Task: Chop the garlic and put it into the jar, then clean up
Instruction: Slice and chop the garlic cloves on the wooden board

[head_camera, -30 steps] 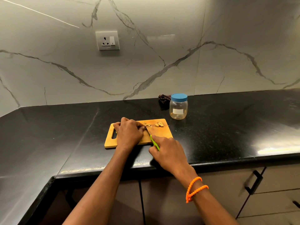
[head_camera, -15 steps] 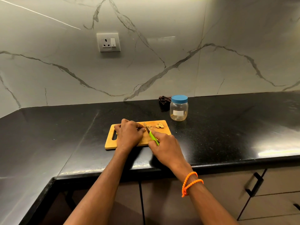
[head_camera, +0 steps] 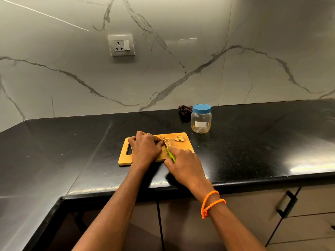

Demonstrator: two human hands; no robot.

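A wooden cutting board (head_camera: 186, 148) lies on the black counter. My left hand (head_camera: 145, 149) rests curled on the board, its fingertips pinching a garlic piece that is mostly hidden. My right hand (head_camera: 183, 164) grips a green-handled knife (head_camera: 170, 154), the blade reaching up beside my left fingertips. Thin garlic slices (head_camera: 166, 139) lie by the blade, and a small pile of garlic pieces (head_camera: 179, 138) sits at the board's far right corner. Behind the board stands a clear plastic jar (head_camera: 201, 122) with its blue lid on.
A dark crumpled cloth (head_camera: 184, 109) lies behind the jar against the marble wall. A wall socket (head_camera: 121, 45) is above. The counter's front edge (head_camera: 253, 182) runs above cabinet doors with a black handle (head_camera: 288, 203).
The knife and my right hand have shifted slightly forward along the board while cutting. My left hand stays on the garlic. The view has drifted a little.
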